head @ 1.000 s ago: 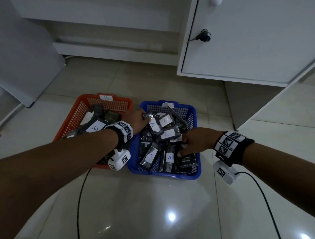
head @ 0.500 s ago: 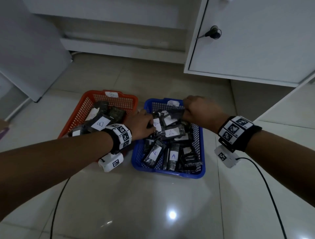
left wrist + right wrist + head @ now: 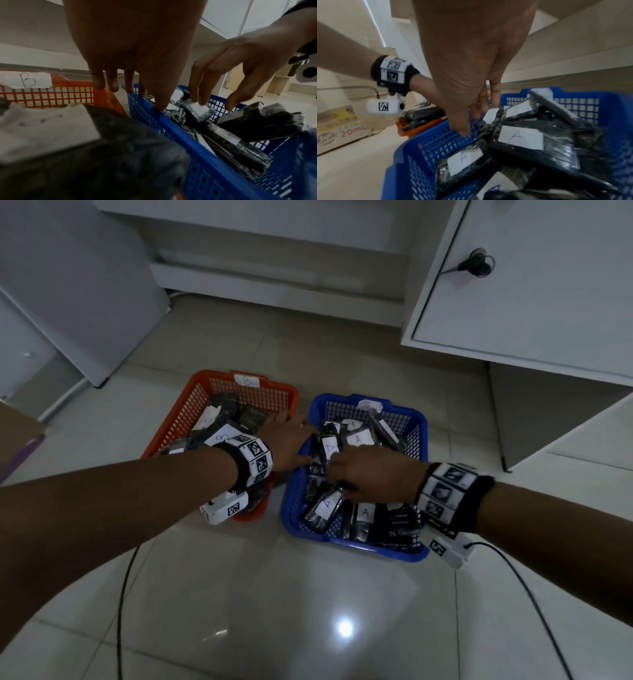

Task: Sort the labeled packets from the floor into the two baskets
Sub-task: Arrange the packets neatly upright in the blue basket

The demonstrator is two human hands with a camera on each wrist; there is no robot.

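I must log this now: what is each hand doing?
Left hand: open, fingers touching the blue basket rim.
Right hand: open, fingertips on packets.

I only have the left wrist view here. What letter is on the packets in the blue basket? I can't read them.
Observer: A. The right wrist view shows it plainly on a packet label in the blue basket.
Operator: Does that basket carry a tag too?
Observer: Yes, a white tag on its far rim; its letter is unreadable.
Operator: Anything beyond the orange basket?
Observer: A cardboard box stands on the floor there.
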